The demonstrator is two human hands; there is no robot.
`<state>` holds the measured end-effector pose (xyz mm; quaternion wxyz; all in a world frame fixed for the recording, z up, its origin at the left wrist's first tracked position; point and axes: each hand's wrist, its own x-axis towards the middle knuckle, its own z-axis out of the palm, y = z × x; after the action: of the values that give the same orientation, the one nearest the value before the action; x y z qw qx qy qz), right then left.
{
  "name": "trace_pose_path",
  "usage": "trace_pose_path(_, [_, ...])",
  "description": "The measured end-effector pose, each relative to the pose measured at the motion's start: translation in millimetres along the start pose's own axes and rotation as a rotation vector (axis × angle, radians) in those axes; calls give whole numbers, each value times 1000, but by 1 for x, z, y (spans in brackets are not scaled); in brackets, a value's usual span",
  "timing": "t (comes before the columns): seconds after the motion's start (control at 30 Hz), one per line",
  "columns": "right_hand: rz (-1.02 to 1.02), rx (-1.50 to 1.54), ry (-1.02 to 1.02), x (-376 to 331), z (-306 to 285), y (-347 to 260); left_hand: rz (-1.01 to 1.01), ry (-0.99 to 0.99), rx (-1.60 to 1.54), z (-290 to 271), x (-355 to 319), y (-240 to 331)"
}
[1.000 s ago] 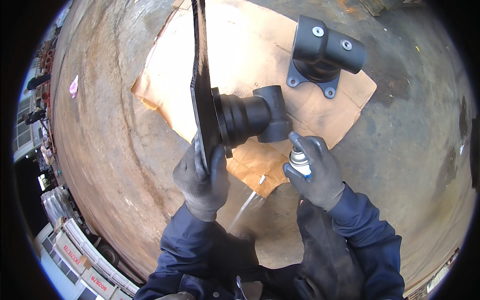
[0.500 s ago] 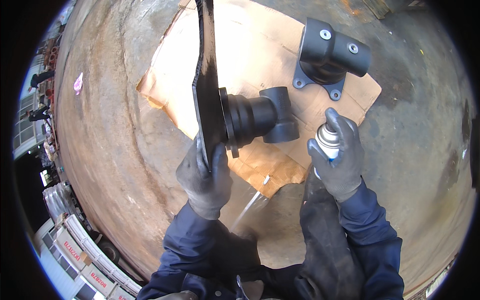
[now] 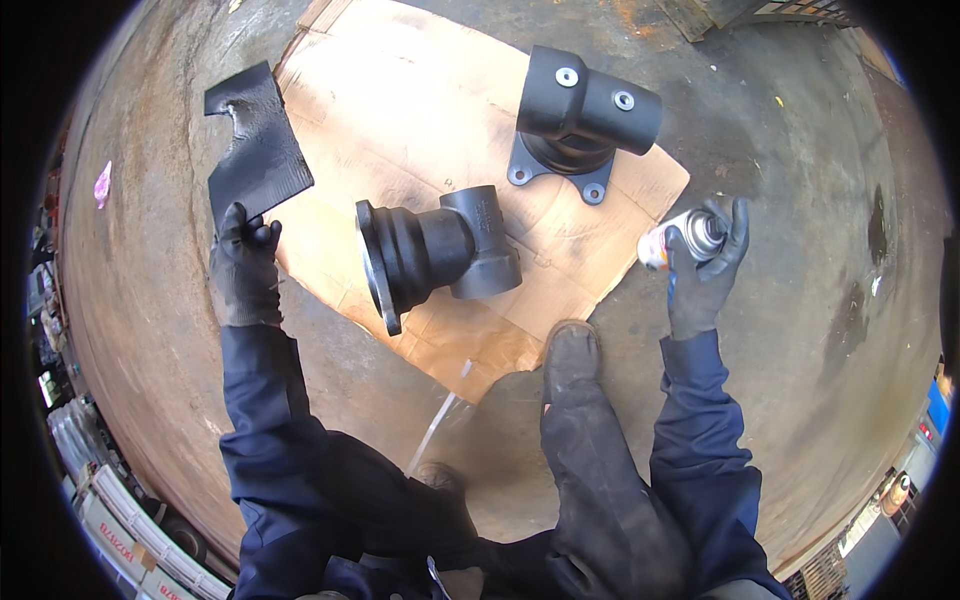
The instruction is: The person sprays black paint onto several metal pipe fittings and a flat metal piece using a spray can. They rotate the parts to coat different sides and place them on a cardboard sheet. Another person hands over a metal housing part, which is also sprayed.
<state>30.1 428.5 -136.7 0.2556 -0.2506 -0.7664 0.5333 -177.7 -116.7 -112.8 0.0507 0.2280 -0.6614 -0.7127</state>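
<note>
Out to the left, my gloved left hand [image 3: 245, 265] pinches the lower edge of a black cut-out sheet [image 3: 262, 150] with a notch in its upper left side. A spray can [image 3: 690, 235], silver and white, lies tilted in my gloved right hand [image 3: 710, 265], its top turned toward the fingers. Between my hands, a black flanged pipe fitting [image 3: 430, 245] rests on its side on the cardboard [image 3: 400, 100]; its flange rim shows bare metal toward the left. Farther off to the right, a second black pipe fitting [image 3: 580, 120] stands on its lobed flange, with two silver plugs on its body.
Brown overspray colours the near corner of the cardboard. A light strip [image 3: 432, 430] runs over the concrete floor [image 3: 810, 330] toward my feet. My right boot [image 3: 572, 350] is close to the cardboard's near edge. A white vehicle [image 3: 120, 545] stands at the lower left.
The black sheet has swung left, away from the near fitting's flange, and now shows its broad face. My right hand has tilted the can over. My view has shifted.
</note>
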Motion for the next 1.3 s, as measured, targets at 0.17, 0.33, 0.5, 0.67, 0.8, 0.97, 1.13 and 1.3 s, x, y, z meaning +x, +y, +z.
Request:
trace_pose_path(0.17, [-124,-23,34,45,11,40,-200,-76,-364,-38,62,-71])
trace_pose_path(0.33, [30,-56,-6,51,28,65,-513,-36,-227,-49,51,-98])
trace_pose_path(0.5, [0,-84,-23,35,17,74,-646,135,-56,-29,-9,-81])
trace_pose_path(0.67, [142,-88,90,-14,3,63,-668,-210,114,2,-71,-49])
trace_pose_path(0.8, [369,45,-304,-65,34,36,-732,-420,79,32,-93,-32])
trace_pose_path(0.97, [466,289,-675,-61,125,30,-772,-562,-129,67,-98,-28])
trace_pose_path(1.13, [715,446,-727,-35,174,46,-593,-640,-147,78,-98,-32])
trace_pose_path(1.3, [663,441,-772,-40,178,48,-891,-646,-443,84,-92,-27])
